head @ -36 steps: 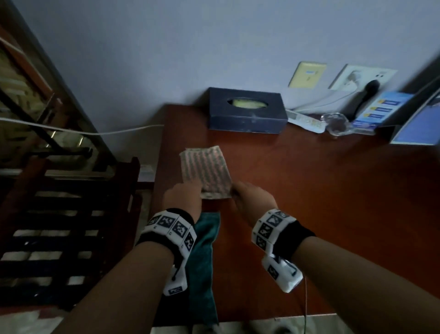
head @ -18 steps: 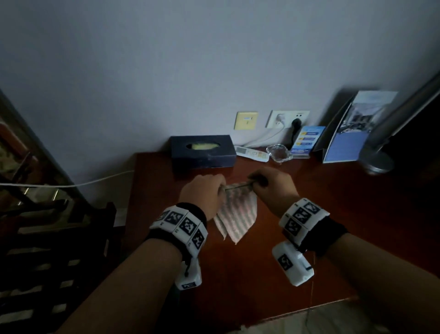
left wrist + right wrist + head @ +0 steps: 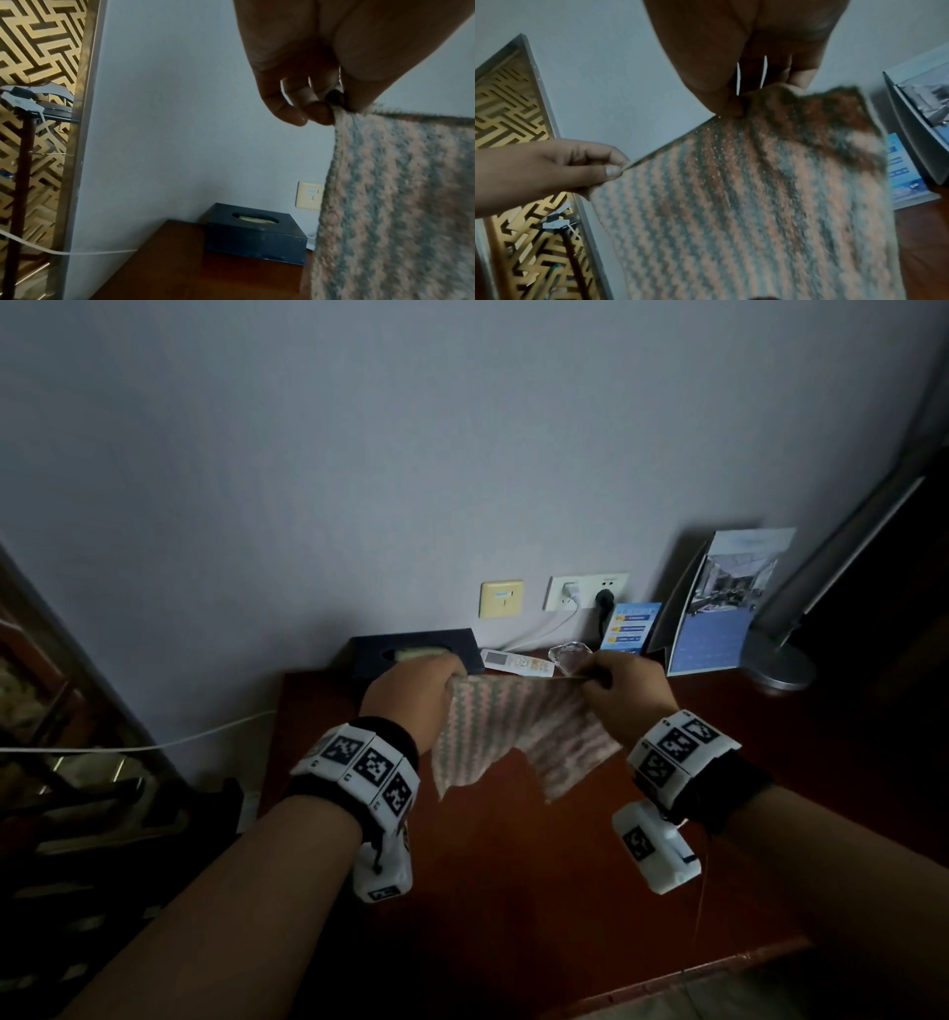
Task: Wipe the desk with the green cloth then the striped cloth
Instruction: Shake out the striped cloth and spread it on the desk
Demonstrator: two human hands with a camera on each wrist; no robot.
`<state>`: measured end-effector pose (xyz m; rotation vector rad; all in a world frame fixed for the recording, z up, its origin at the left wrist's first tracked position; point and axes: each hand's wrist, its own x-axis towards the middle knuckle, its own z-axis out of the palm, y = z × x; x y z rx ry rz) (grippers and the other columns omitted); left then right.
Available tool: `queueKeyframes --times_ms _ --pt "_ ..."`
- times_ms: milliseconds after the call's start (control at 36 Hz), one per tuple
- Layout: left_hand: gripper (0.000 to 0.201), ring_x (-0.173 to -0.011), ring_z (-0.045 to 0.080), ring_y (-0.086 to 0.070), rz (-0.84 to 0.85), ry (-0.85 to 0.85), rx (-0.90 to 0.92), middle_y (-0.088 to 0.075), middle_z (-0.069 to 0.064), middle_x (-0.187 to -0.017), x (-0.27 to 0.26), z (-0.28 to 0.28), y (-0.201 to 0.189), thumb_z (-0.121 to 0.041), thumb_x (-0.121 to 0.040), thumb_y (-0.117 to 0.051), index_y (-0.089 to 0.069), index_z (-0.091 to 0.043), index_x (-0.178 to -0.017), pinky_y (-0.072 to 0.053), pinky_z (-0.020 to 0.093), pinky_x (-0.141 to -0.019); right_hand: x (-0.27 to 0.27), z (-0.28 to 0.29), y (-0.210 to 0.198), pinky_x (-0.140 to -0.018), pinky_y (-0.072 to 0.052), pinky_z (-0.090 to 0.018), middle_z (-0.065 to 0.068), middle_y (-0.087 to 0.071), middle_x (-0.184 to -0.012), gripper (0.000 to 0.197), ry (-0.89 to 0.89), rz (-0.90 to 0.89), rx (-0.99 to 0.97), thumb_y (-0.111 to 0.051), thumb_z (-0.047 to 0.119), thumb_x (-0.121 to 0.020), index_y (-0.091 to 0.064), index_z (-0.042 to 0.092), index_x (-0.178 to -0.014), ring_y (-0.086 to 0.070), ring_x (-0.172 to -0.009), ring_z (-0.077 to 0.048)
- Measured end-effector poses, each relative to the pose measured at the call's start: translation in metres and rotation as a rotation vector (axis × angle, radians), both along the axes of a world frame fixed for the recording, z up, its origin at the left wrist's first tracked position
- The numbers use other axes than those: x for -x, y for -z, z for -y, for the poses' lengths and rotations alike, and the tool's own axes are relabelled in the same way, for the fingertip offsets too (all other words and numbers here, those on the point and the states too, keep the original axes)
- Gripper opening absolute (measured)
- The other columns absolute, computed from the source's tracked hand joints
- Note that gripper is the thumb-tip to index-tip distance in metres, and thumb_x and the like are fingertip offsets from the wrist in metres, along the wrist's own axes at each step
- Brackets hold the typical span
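Observation:
The striped pink-and-grey cloth (image 3: 518,726) hangs spread in the air above the dark red desk (image 3: 513,891). My left hand (image 3: 416,695) pinches its upper left corner, with thumb and fingers curled on the edge (image 3: 331,113). My right hand (image 3: 621,690) pinches the upper right corner, the fabric bunched in its fingers (image 3: 765,95). In the right wrist view the cloth (image 3: 744,203) stretches between both hands, and my left hand (image 3: 582,164) shows at the left. The green cloth is not in view.
A dark tissue box (image 3: 416,652) stands at the desk's back by the wall, with a white remote (image 3: 518,662), a glass dish (image 3: 570,654), leaflets (image 3: 719,608) and a lamp base (image 3: 780,660) to its right. A wooden chair (image 3: 102,839) stands left of the desk.
Both hands lifted the striped cloth off the desk and pulled apart, spreading it wide in the air. My head tilted up, so the green cloth left the view.

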<state>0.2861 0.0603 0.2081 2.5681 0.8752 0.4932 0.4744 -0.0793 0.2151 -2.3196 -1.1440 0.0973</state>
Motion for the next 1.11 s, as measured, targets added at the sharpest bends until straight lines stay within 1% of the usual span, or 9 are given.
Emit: queueKeyframes --times_ms 222,389,528,611,722,805,917,1000,1111 --pt "0.011 -0.087 0.031 -0.053 -0.156 -0.019 -0.019 -0.057 0.012 -0.095 0.013 -0.013 0.011 -0.01 -0.097 -0.036 -0.046 -0.011 -0.103 -0.037 0.035 -0.064 -0.002 -0.001 0.008 -0.084 -0.051 -0.039 -0.007 -0.068 -0.097 0.017 -0.022 0.007 0.131 -0.055 0.02 -0.092 -0.068 0.02 -0.102 -0.062 -0.091 -0.024" --pt "0.009 -0.08 0.027 -0.047 -0.364 -0.042 0.005 -0.044 0.004 -0.081 0.033 -0.016 0.04 -0.017 -0.1 -0.034 -0.04 -0.013 -0.096 -0.034 0.035 -0.066 -0.001 0.001 0.025 -0.072 -0.046 -0.031 -0.003 -0.065 -0.079 0.029 -0.092 -0.06 0.294 -0.065 0.04 -0.085 -0.068 0.011 -0.082 -0.059 -0.075 -0.016" --pt "0.017 -0.091 0.03 -0.056 -0.489 -0.06 0.04 -0.058 0.009 -0.096 0.039 -0.028 0.066 -0.023 -0.102 -0.031 -0.045 -0.013 -0.104 -0.042 0.037 -0.072 0.001 -0.01 0.045 -0.067 -0.038 -0.027 0.0 -0.059 -0.081 0.024 -0.269 -0.079 0.361 -0.063 0.035 -0.088 -0.068 0.011 -0.087 -0.055 -0.078 -0.015" --pt "0.035 -0.083 0.027 -0.058 -0.432 -0.09 0.12 -0.055 0.004 -0.081 0.04 -0.038 0.081 -0.04 -0.101 -0.028 -0.043 -0.018 -0.08 -0.044 0.037 -0.073 -0.003 -0.026 0.061 -0.072 -0.035 -0.024 -0.003 -0.059 -0.09 0.016 -0.352 -0.077 0.347 -0.061 0.024 -0.09 -0.069 0.011 -0.097 -0.055 -0.087 -0.016" --pt "0.044 -0.056 0.013 -0.04 -0.411 -0.123 0.204 -0.038 -0.004 -0.061 0.04 -0.055 0.089 -0.049 -0.094 -0.046 -0.033 -0.02 -0.063 -0.029 0.029 -0.053 -0.015 -0.054 0.083 -0.072 -0.032 -0.022 -0.002 -0.054 -0.09 0.017 -0.413 -0.083 0.36 -0.06 0.01 -0.087 -0.07 0.01 -0.101 -0.054 -0.091 -0.019" --pt "0.034 -0.061 0.014 -0.043 -0.402 -0.104 0.2 -0.04 -0.004 -0.064 0.039 -0.076 0.089 -0.037 -0.093 -0.053 -0.039 -0.021 -0.066 -0.029 0.028 -0.053 -0.025 -0.081 0.094 -0.07 -0.03 -0.019 -0.001 -0.054 -0.089 0.022 -0.403 -0.083 0.368 -0.06 0.006 -0.085 -0.072 0.01 -0.103 -0.056 -0.09 -0.02" --pt "0.012 -0.09 0.025 -0.059 -0.272 -0.181 0.159 -0.063 0.003 -0.092 0.032 -0.107 0.085 -0.024 -0.092 -0.054 -0.063 -0.016 -0.091 -0.047 0.036 -0.078 -0.039 -0.12 0.094 -0.081 -0.038 -0.024 -0.011 -0.065 -0.101 0.024 -0.308 -0.074 0.209 -0.059 0.005 -0.086 -0.072 0.012 -0.105 -0.059 -0.096 -0.027" --pt "0.018 -0.096 0.028 -0.057 -0.171 -0.237 0.055 -0.064 0.006 -0.103 0.029 -0.122 0.082 -0.021 -0.093 -0.051 -0.066 -0.017 -0.103 -0.046 0.043 -0.085 -0.047 -0.139 0.09 -0.088 -0.041 -0.03 -0.015 -0.066 -0.101 0.024 -0.225 -0.075 0.016 -0.061 0.005 -0.084 -0.073 0.013 -0.103 -0.059 -0.098 -0.031" --pt "0.037 -0.085 0.034 -0.06 -0.057 -0.243 -0.045 -0.067 0.011 -0.093 0.029 -0.13 0.085 -0.024 -0.088 -0.037 -0.07 -0.015 -0.1 -0.05 0.046 -0.076 -0.051 -0.15 0.098 -0.089 -0.042 -0.039 -0.005 -0.063 -0.098 0.022 -0.197 -0.058 -0.087 -0.06 0.013 -0.085 -0.073 0.024 -0.099 -0.054 -0.096 -0.03"
